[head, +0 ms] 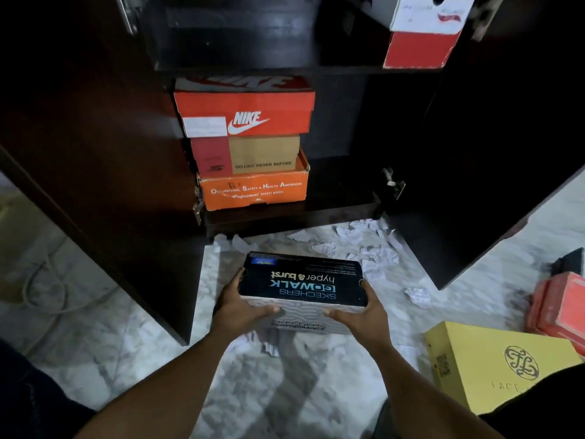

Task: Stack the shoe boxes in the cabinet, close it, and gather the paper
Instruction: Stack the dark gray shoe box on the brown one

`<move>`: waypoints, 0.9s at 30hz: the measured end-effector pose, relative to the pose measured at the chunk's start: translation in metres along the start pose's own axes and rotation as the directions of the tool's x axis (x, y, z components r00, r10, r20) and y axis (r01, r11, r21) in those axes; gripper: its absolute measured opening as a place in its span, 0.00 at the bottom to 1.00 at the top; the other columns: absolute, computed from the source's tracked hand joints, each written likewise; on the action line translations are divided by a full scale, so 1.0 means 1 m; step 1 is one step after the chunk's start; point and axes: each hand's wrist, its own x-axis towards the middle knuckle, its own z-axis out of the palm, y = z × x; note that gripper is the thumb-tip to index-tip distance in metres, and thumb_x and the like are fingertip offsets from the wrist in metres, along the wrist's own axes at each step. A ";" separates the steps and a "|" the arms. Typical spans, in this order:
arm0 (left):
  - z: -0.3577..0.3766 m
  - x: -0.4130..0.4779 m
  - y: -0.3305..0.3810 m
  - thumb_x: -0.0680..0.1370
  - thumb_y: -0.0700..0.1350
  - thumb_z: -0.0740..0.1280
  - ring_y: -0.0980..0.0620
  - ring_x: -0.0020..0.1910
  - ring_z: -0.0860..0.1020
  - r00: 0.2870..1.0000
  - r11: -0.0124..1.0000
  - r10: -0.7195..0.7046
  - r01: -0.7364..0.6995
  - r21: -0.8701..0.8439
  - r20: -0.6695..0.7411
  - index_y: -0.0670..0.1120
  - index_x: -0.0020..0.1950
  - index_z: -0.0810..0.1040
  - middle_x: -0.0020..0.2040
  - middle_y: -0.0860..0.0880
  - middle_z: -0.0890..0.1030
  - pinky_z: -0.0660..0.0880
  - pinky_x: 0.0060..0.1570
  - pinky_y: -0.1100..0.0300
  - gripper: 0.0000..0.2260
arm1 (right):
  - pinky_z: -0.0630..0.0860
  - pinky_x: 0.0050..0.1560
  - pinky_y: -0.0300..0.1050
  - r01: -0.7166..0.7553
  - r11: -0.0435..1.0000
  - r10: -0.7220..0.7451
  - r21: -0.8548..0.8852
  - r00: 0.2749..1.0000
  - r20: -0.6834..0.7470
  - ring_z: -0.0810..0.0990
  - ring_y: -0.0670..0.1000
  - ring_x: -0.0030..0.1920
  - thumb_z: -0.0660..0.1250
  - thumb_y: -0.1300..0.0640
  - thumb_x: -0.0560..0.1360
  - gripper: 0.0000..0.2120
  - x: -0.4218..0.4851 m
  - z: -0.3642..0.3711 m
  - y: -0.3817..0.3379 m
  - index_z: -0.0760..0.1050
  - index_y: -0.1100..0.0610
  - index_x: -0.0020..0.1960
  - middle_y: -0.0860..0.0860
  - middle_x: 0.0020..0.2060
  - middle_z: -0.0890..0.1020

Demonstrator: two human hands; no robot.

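I hold a black-lidded Skechers shoe box [302,285] above the floor, in front of the open dark cabinet [342,198]. My left hand [240,307] grips its left end and my right hand [361,315] grips its right end. On the cabinet's bottom shelf, at the left, stands a stack of three boxes: an orange safety-shoe box [254,191] at the bottom, a tan and red box [247,156] in the middle, a red Nike box [243,109] on top. A white and red box [424,30] sits on the upper shelf. Crumpled paper scraps [370,248] lie on the floor by the cabinet's base.
Both cabinet doors stand open, the left door [95,185] and the right door [493,172] flanking me. A yellow box [493,365] and red boxes [557,305] lie on the marble floor at the right. A cable [47,289] runs along the floor at the left.
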 end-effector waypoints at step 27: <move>-0.030 0.103 0.568 0.51 0.66 0.81 0.54 0.58 0.79 0.559 0.569 0.789 -0.821 -0.039 -0.254 0.50 0.68 0.74 0.59 0.52 0.80 0.76 0.59 0.58 0.48 | 0.66 0.59 0.42 0.632 0.762 -0.571 -0.139 0.555 -0.605 0.69 0.46 0.55 0.74 0.48 0.72 0.40 0.088 -0.212 -0.411 0.56 0.42 0.78 0.50 0.57 0.66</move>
